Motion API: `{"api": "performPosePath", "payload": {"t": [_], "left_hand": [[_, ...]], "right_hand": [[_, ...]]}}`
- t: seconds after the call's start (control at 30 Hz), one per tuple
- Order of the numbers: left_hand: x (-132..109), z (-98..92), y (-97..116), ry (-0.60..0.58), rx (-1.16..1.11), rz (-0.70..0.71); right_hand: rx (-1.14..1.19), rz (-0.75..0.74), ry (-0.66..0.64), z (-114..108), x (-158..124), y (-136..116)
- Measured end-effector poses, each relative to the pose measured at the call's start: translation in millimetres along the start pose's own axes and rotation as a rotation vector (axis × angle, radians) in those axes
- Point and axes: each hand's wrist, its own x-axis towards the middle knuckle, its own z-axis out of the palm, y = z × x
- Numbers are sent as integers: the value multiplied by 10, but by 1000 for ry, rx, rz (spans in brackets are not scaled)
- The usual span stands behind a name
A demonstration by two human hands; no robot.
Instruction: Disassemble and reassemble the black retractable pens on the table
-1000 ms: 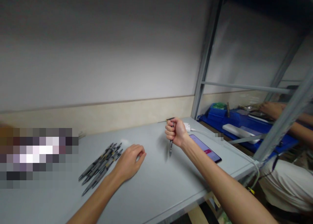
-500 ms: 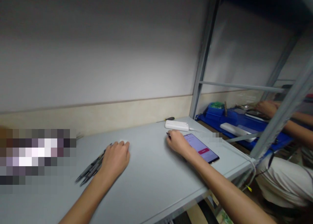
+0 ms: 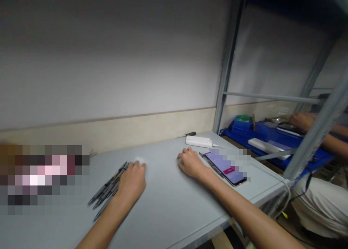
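Several dark pens (image 3: 107, 189) lie side by side on the grey table (image 3: 163, 198). My left hand (image 3: 133, 178) rests over their right edge, palm down, fingers a little apart. To the right, my right hand (image 3: 189, 162) is palm down on the tabletop with bent, spread fingers and nothing seen in it. Just beyond it a single pen (image 3: 212, 164) lies along the left edge of a phone (image 3: 225, 167) with a lit screen.
Behind the phone are a white power strip (image 3: 198, 141) with a cable and a screwdriver (image 3: 190, 134). A metal frame post (image 3: 221, 85) rises at the table's corner. Another person's arms (image 3: 307, 123) are over a blue-covered table (image 3: 239, 135) at right.
My right hand has let go of a pen, which now lies beside the phone, and has moved left with its fingers opened. More of the pens under my left hand show.
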Motion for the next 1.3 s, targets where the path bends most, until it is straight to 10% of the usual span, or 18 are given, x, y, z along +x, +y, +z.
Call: {"api": "performPosePath", "payload": {"t": [0.53, 0.73, 0.9, 1.3], "left_hand": [[47, 72, -77, -2, -123, -9], [91, 213, 148, 161, -658, 186], [165, 364, 296, 291, -1131, 87], [276, 266, -35, 330, -465, 254]], "right_hand": [[310, -320, 195, 186, 113, -300], [427, -423, 161, 219, 90, -362], [402, -402, 127, 263, 127, -345], [715, -43, 272, 94, 241, -52]]}}
